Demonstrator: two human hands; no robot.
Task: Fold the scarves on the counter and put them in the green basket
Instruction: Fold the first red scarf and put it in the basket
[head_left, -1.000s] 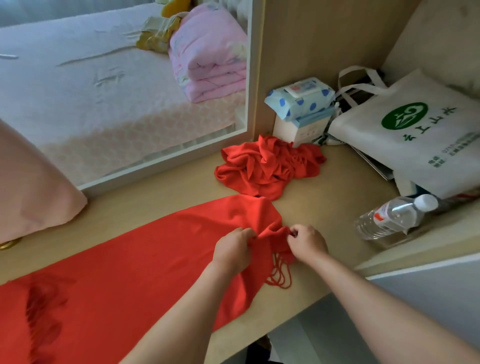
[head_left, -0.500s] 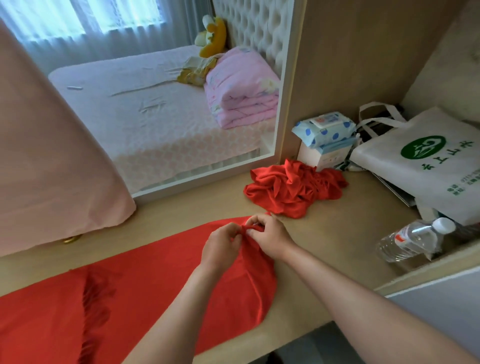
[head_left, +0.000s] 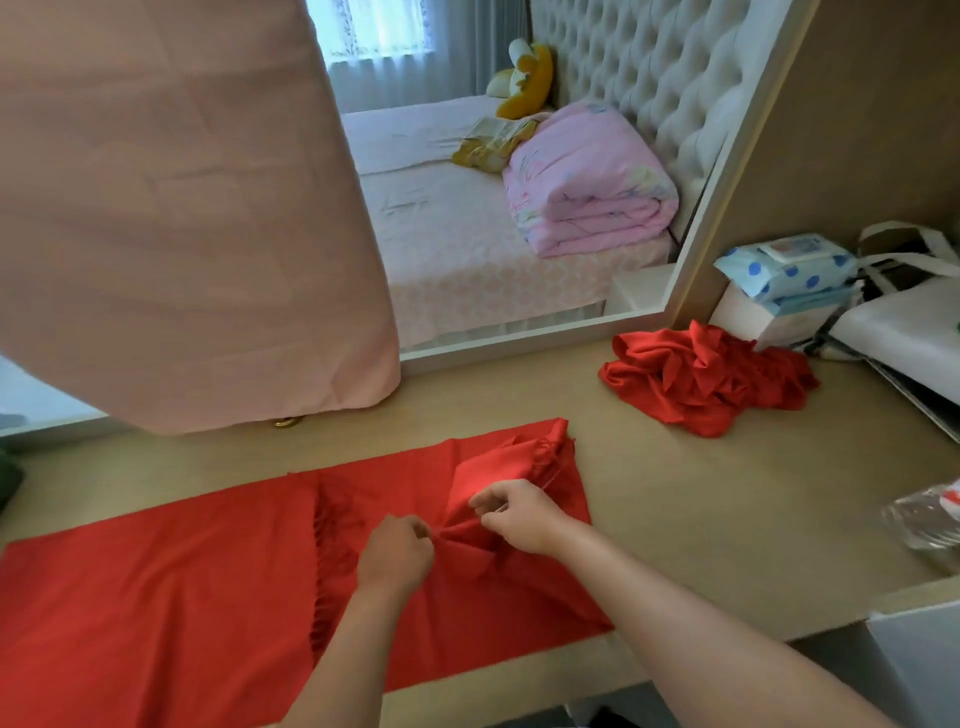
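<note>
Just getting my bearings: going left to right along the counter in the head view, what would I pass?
spread red fringed scarf → crumpled red scarf heap → clear plastic water bottle

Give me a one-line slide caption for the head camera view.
Left hand and right hand pinch a red scarf spread on the counter; a crumpled scarf lies behind.

The spread scarf (head_left: 182, 597) and crumpled scarf (head_left: 701, 384) are plain red. The table (head_left: 701, 499) is beige, the hanging cloth (head_left: 182, 208) pink, and the wipes pack (head_left: 789, 267) pale blue with darker blue dots.
</note>
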